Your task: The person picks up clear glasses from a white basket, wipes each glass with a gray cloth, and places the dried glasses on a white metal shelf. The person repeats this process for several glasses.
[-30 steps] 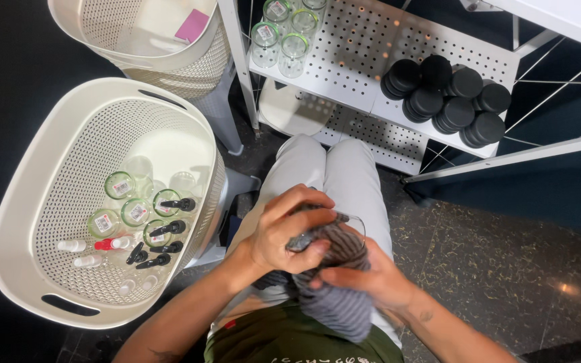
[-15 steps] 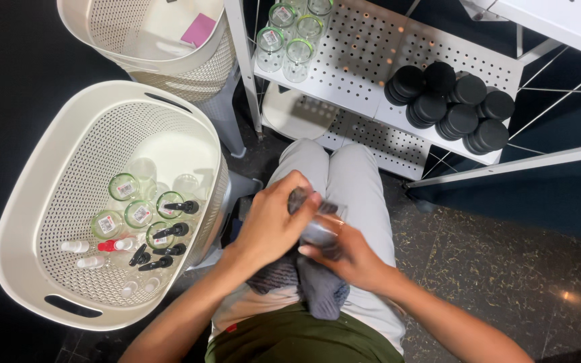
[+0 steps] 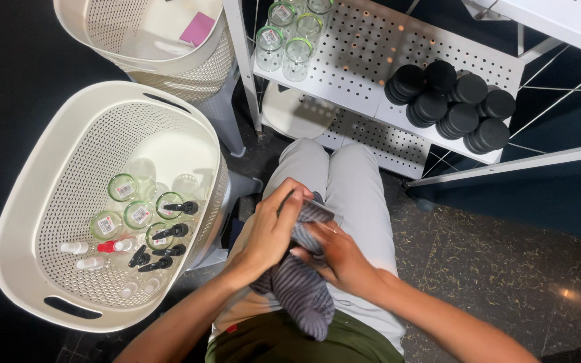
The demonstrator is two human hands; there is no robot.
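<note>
Both hands meet over the lap, bundled in a dark grey ribbed cloth (image 3: 300,289). The left hand (image 3: 274,228) is curled closed over the cloth's upper end; the right hand (image 3: 337,255) clasps it from the right, fingers wrapped under. The cloth's long axis runs near-to-far, its loose tail hanging toward the body. The cream perforated plastic basket (image 3: 28,222) of small glass jars sits left, on the left hand's side.

The person wears light grey trousers (image 3: 344,181) and an olive green shirt (image 3: 284,339); both forearms are bare, with no sleeves showing.
</note>
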